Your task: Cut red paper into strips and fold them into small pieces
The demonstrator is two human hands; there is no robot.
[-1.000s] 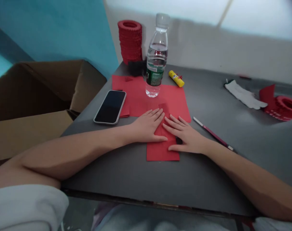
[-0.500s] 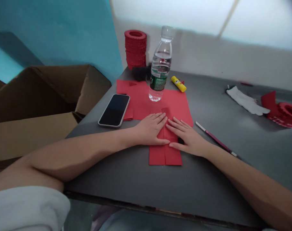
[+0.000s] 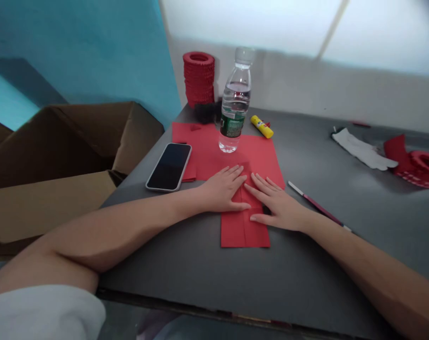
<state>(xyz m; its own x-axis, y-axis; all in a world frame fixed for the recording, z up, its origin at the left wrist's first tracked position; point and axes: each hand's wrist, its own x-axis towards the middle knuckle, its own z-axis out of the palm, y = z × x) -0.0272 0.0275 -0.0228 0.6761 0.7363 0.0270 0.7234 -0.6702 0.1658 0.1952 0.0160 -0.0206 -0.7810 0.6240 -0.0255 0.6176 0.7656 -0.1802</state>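
A folded red paper strip (image 3: 244, 231) lies flat on the grey table, creased along its length and across it. My left hand (image 3: 225, 191) rests flat on its left side, fingers stretched out. Over its right side lies my right hand (image 3: 276, 203), palm down with the fingers spread. Both hands cover part of the strip's middle. Its far end overlaps a larger red sheet (image 3: 207, 146). On that sheet stands a clear water bottle (image 3: 235, 104) with a green label. A phone (image 3: 170, 166) lies left of my left hand.
A yellow glue stick (image 3: 262, 126) lies behind the sheet's right edge. To the right are a slim purple-and-white stick (image 3: 318, 206), a white glove (image 3: 363, 147) and a red paper ring (image 3: 424, 165). A red pleated paper stack (image 3: 199, 80) stands at the wall. An open cardboard box (image 3: 51, 203) stands left.
My right hand has shifted slightly right, widening the gap between the hands. The camera view has tilted a little. The bottle, phone and glue stick keep their places.
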